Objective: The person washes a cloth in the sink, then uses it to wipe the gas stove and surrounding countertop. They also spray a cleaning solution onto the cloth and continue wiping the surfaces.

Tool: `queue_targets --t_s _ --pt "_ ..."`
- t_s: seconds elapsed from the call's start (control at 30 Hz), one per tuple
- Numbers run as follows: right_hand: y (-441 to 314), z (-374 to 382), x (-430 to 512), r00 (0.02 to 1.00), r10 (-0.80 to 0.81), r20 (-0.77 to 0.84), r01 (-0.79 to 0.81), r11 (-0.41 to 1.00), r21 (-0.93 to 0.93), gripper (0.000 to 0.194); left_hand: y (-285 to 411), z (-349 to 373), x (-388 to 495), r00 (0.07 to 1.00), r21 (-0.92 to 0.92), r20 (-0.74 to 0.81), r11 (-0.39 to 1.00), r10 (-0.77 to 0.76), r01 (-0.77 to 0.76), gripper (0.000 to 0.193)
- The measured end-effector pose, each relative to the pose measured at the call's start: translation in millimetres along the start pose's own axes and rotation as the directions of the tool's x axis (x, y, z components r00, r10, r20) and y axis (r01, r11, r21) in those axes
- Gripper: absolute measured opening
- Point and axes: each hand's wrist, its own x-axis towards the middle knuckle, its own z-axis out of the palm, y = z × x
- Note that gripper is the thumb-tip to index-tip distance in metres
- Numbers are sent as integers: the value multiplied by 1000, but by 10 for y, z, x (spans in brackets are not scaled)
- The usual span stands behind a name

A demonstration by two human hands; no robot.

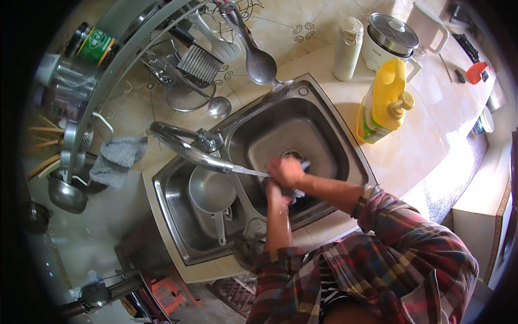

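Both hands are together over the right basin of a stainless steel double sink [366,172], close to its drain. My right hand [286,172] is closed on a wet grey-blue cloth [298,195], which sticks out beside the fingers. Just below it, my left hand [278,195] grips the same cloth, its fingers partly hidden by the right hand. A stream of water runs from the chrome faucet [202,158] onto the hands. In the left basin lies a metal saucepan [212,189] with its handle towards me.
A yellow detergent jug [382,105], a pale bottle [348,48] and an electric pot [390,38] stand right of the sink. Ladles [261,65] and other utensils hang behind it. A grey towel [119,160] hangs at the left, near a metal rack.
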Motion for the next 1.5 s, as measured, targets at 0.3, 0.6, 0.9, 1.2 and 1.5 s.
queue_targets --t_s 0.3,0.6,0.9,1.2,1.5 --pt "1194 -279 63 935 -55 352 38 998 55 29 588 -307 -477 916 749 -401 576 2 327 34" --pt "1609 89 -79 901 -4 433 86 982 -169 78 115 -372 -372 964 828 -248 -496 96 262 36" --pt "991 353 155 745 167 646 -81 984 -161 58 191 -555 -430 867 798 -411 571 282 192 17" --pt "-18 -81 -245 885 -192 425 -3 910 415 53 262 -1144 75 932 -280 210 895 -296 348 68" --pt "225 165 149 971 210 111 -200 975 -99 40 5 -189 -38 882 -56 -459 995 -104 87 46"
